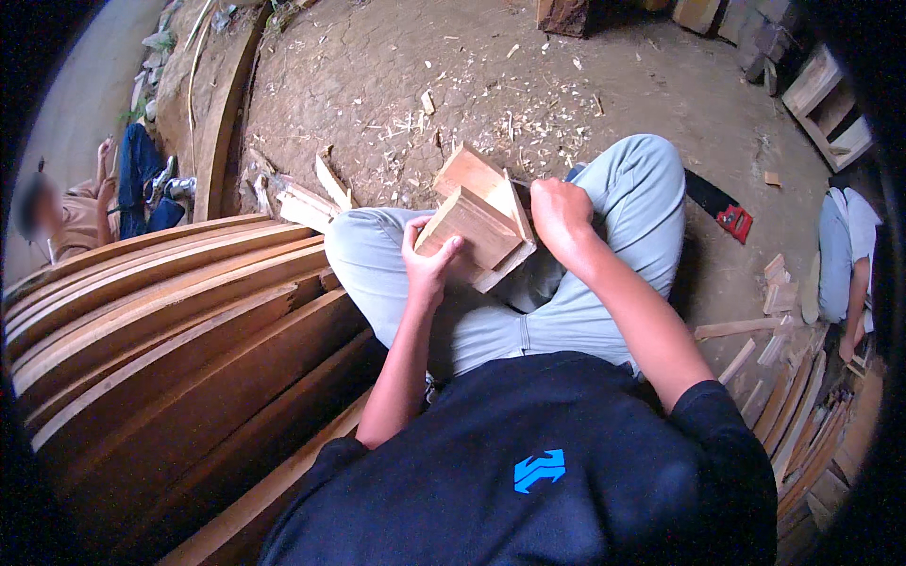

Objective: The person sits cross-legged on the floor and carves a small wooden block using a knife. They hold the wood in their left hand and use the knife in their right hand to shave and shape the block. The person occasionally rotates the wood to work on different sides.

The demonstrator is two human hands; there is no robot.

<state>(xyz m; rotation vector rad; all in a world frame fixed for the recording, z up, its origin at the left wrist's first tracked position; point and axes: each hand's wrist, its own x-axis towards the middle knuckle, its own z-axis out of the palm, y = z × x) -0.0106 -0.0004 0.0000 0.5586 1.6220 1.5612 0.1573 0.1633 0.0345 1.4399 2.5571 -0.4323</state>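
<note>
The left hand (429, 267) grips the near edge of a wooden box (481, 226) resting on the person's lap, fingers curled around it. The right hand (559, 215) is fisted at the box's right side, perhaps around a small tool. Curved planks (170, 321) lie left.

A pale, open-sided wooden box (481, 219) of thin boards rests tilted on the person's lap.

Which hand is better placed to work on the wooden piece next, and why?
Probably the right hand: it rests closed at the wooden piece's top edge, seemingly free to act, while the left hand grips the near face, steadying it on the lap.
</note>
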